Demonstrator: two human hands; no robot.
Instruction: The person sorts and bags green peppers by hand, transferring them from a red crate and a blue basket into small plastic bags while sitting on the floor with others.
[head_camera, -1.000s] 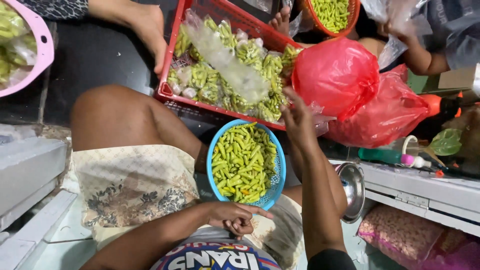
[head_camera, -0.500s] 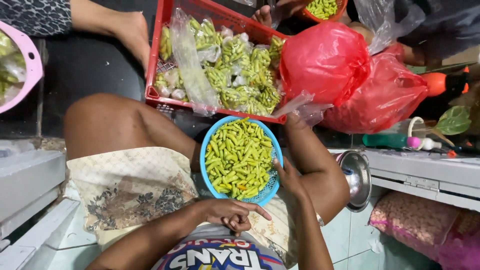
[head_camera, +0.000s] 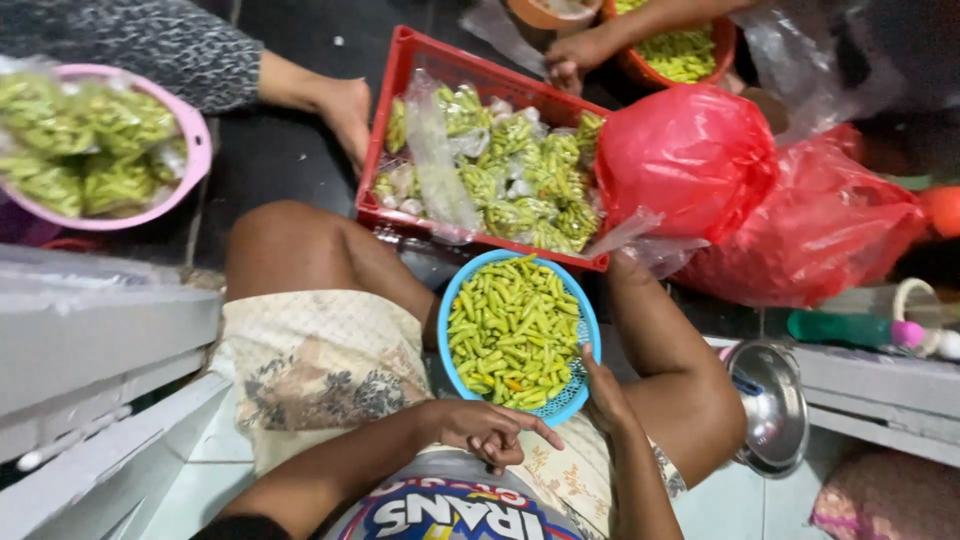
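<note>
The person is sitting on the floor, knees spread, with a blue basket of green chillies lying between the thighs at the centre of the frame. The right hand is gripping the basket's lower right rim, fingers curled on the edge. The left hand is resting just below the basket, at lower centre, fingers loosely bent and holding nothing that can be made out; it is not touching the rim. The two hands are sitting near each other but apart.

Above the basket, a red crate is holding clear bags of chillies. Two red plastic bags are lying against the crate's right end, at right of centre. A pink bowl of bagged chillies is sitting at upper left. Another person's hand is resting beside the crate's left wall, and a further hand is reaching over an orange basket at the top. A steel bowl is lying at lower right.
</note>
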